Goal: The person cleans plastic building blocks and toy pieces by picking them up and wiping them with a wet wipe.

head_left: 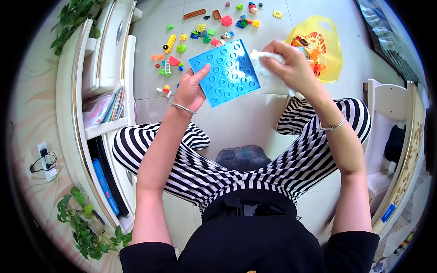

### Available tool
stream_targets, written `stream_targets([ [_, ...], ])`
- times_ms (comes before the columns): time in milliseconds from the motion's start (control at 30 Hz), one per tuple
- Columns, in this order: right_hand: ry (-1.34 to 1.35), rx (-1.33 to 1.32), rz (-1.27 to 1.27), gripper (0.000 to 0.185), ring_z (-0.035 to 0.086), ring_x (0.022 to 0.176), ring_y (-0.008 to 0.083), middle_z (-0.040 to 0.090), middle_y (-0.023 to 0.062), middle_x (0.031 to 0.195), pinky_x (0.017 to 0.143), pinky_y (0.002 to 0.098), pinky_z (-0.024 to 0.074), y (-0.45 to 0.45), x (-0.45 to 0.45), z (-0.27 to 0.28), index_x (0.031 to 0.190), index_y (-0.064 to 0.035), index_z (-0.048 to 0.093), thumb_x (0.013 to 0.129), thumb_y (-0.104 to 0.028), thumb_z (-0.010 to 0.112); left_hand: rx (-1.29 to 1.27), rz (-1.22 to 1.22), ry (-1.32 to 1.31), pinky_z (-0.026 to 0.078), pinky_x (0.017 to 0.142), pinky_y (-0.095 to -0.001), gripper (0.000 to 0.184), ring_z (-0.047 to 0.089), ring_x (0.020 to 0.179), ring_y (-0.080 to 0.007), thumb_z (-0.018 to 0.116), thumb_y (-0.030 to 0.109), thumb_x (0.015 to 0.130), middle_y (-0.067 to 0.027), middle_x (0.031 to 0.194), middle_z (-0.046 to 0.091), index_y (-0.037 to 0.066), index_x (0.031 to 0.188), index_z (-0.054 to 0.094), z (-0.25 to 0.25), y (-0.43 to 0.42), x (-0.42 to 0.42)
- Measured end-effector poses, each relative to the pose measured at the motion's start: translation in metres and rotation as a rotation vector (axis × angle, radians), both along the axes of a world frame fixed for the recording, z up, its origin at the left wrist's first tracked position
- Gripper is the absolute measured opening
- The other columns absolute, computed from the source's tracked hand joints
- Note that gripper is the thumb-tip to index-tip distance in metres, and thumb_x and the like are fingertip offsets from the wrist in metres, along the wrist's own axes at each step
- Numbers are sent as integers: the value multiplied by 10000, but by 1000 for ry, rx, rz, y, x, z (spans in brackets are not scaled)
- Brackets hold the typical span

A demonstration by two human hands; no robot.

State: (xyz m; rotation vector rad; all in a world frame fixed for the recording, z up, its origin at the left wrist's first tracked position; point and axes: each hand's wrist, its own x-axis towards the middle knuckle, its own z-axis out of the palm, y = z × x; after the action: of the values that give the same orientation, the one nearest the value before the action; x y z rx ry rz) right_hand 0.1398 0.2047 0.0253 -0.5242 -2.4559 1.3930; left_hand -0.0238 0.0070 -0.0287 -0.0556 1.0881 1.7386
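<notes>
My left hand (191, 90) grips a square blue toy baseplate (227, 75) by its left corner, thumb lying on the face that shows rings and ribs. Held above the floor, the plate is tilted. At its right edge, my right hand (291, 63) pinches a crumpled white cloth or tissue (261, 63); which of the two I cannot tell. The white material is close to the plate's edge, and whether they touch is unclear. Beyond the plate, several colourful toy pieces lie scattered, among them a yellow piece (170, 44) and a brown strip (194, 14).
A yellow plastic bag (334, 50) with toy pieces in it lies on the tiled floor at the right. White shelving (107, 129) with books stands on the left, near plants (82, 223). On the right is a white chair (387, 100).
</notes>
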Motion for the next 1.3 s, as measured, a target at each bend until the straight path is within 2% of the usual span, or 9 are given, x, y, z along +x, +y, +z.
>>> stream_targets([
  [67,-89,-189,85,207,533,699,72,601,10,744,634,238,437,-9,3,-7,873,-4,623,874,-209,646,31,-49,-9,517,886,-400,334,627,992,-223,595,48,874,-105,1117,617,-3,1195,518,-5,0,0],
  [200,-162,-80,92,212,549,676,80,604,30,724,612,243,447,-17,12,-9,884,-2,623,865,-209,663,101,-137,-22,505,915,-420,377,611,1046,-251,555,-7,856,-129,1167,595,-7,1226,485,1,9,8],
  [467,-109,-301,-20,211,530,679,55,596,0,745,605,223,442,1,27,-16,908,-7,623,869,-210,664,121,-210,-9,457,985,-449,432,562,1139,-270,524,123,932,-128,1267,536,15,1325,378,3,31,20],
  [533,-91,-306,-20,214,525,691,50,589,-12,759,605,216,436,3,31,-16,915,-10,622,874,-216,662,118,-197,-60,515,903,-415,308,612,1036,-241,529,59,910,-117,1150,596,-2,1207,475,6,40,27],
  [633,6,-228,-74,261,578,652,92,636,50,723,584,259,476,11,38,-17,922,4,642,848,-245,667,73,-185,-52,541,857,-387,288,629,992,-224,536,66,909,-114,1118,602,-6,1181,477,5,64,32],
  [1000,49,-303,-539,265,582,681,86,658,48,769,613,244,466,97,77,-62,907,10,656,841,-246,671,171,-407,51,554,789,-353,213,651,904,-193,502,102,926,-107,1027,626,-24,1097,514,-26,196,58],
  [1200,-28,-387,-687,217,580,672,95,647,58,810,599,251,475,149,89,-113,905,17,628,867,-195,659,9,-491,90,537,839,-372,273,643,951,-219,486,144,946,-140,1073,622,-44,1145,492,-53,264,81],
  [1267,-93,-310,-769,240,593,681,103,659,71,815,608,255,482,161,93,-128,910,19,632,851,-209,677,-38,-499,-26,531,859,-388,278,635,974,-235,484,140,950,-152,1074,618,-52,1151,482,-64,283,85],
  [1300,-150,-290,-804,306,663,756,181,698,127,871,698,315,513,166,96,-130,953,3,664,827,-276,662,-27,-462,-77,524,874,-403,287,627,982,-251,487,144,954,-162,1095,606,-59,1156,473,-75,295,88],
])
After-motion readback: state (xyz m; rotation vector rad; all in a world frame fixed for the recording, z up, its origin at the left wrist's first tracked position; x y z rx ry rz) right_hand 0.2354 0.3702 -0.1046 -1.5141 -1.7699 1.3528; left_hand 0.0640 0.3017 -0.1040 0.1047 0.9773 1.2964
